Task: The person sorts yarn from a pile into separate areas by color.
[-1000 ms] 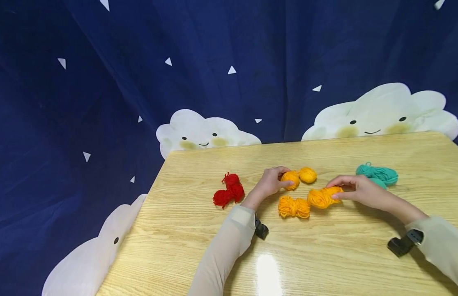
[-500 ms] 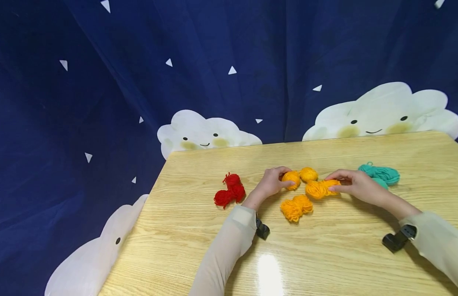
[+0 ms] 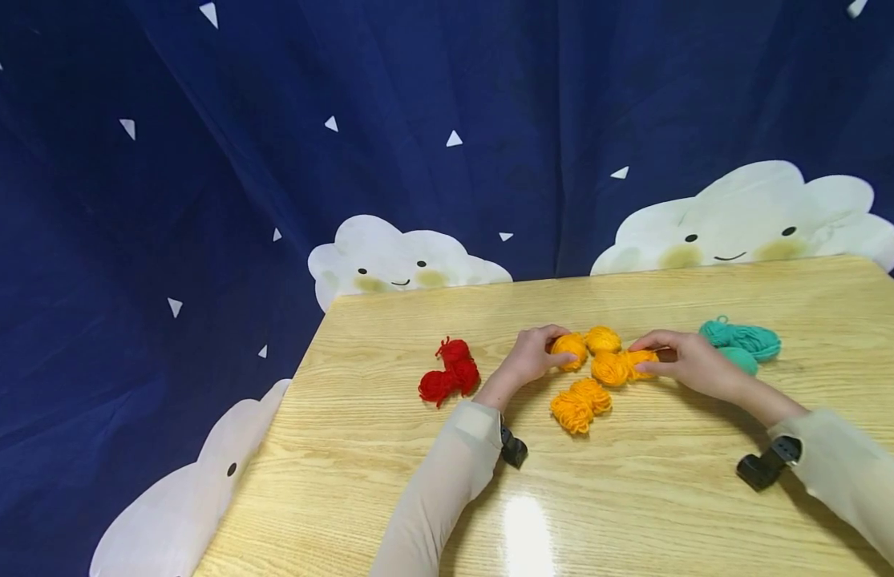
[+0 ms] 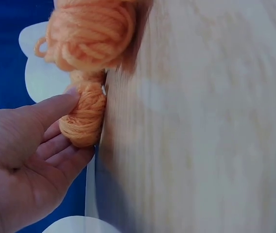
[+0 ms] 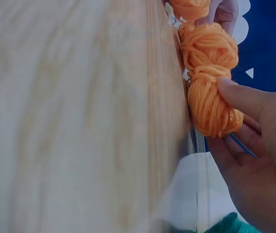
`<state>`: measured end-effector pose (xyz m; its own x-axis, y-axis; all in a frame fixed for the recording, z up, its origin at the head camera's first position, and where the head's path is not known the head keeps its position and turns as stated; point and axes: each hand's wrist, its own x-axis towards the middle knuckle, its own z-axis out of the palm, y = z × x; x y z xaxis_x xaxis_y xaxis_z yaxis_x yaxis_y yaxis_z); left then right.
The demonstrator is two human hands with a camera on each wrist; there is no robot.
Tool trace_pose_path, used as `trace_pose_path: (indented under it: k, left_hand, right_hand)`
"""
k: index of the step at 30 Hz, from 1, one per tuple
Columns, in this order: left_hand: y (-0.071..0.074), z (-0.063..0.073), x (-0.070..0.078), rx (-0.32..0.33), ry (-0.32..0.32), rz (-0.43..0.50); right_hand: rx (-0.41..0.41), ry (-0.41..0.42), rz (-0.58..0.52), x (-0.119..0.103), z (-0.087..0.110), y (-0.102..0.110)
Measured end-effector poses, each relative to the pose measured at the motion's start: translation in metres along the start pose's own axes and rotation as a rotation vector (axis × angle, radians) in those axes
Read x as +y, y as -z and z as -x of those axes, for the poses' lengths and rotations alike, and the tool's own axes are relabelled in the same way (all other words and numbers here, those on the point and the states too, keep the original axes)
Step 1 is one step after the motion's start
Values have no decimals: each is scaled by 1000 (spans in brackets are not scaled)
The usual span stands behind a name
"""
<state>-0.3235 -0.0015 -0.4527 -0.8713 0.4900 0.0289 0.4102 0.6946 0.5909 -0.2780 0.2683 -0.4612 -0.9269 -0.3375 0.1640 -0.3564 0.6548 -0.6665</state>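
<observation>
My left hand (image 3: 529, 354) grips the left end of a yellow-orange yarn bundle (image 3: 603, 340) at the back of the group. In the left wrist view, thumb and fingers lie around that end (image 4: 83, 119). My right hand (image 3: 695, 367) pinches the right end of a second orange yarn bundle (image 3: 611, 369), tied at its middle. The right wrist view shows the thumb on this bundle (image 5: 215, 104) and fingers at its far side. Its left end lies close by the back bundle; whether they touch I cannot tell. A third orange bundle (image 3: 581, 405) lies slanted in front, untouched.
Red yarn (image 3: 454, 372) lies on the wooden table (image 3: 331, 449) left of my left hand. Teal yarn (image 3: 753, 341) sits behind my right hand, partly hidden by it. A dark blue curtain (image 3: 418, 176) with clouds hangs behind the table.
My right hand has moved its orange bundle left and back, close to the back bundle. The front bundle has turned to a slant. My left hand has stayed nearly in place.
</observation>
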Motion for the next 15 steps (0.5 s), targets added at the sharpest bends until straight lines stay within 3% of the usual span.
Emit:
trace_pose_path:
  k: [11,15]
  left_hand:
    - [0,2,2,17,1,-10]
    - [1,4,2,59,-27,18]
  right_hand:
    - [-2,-18,77,0,-1,-3]
    - [2,-20,79,0,-1,-3]
